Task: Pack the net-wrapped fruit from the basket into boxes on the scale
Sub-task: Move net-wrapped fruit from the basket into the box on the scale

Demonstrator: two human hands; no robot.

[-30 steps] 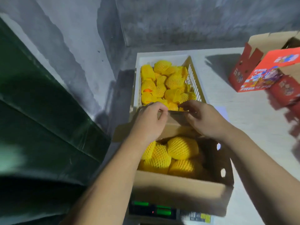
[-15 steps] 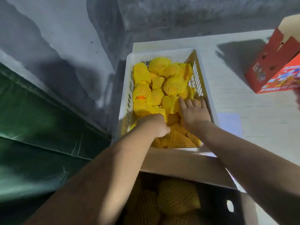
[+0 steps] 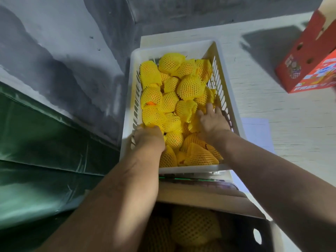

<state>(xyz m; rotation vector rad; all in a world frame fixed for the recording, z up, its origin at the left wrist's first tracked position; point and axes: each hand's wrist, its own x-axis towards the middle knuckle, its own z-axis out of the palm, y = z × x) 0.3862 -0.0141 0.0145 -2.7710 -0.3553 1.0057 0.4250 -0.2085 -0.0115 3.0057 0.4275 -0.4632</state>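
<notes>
Two bare forearms, no sleeves on either as far as the frame edge. No gloves, watch, rings or wristbands on the bare left hand (image 3: 148, 137) or bare right hand (image 3: 211, 122). Left forearm close to the camera and looks broad, faint creases near the wrist. Right forearm looks slimmer. Nails too blurred to tell. Rest of the person out of view.

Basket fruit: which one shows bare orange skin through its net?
The net-wrapped fruit by the basket's left wall, mid-length: an orange patch shows; the others look all yellow.
</notes>
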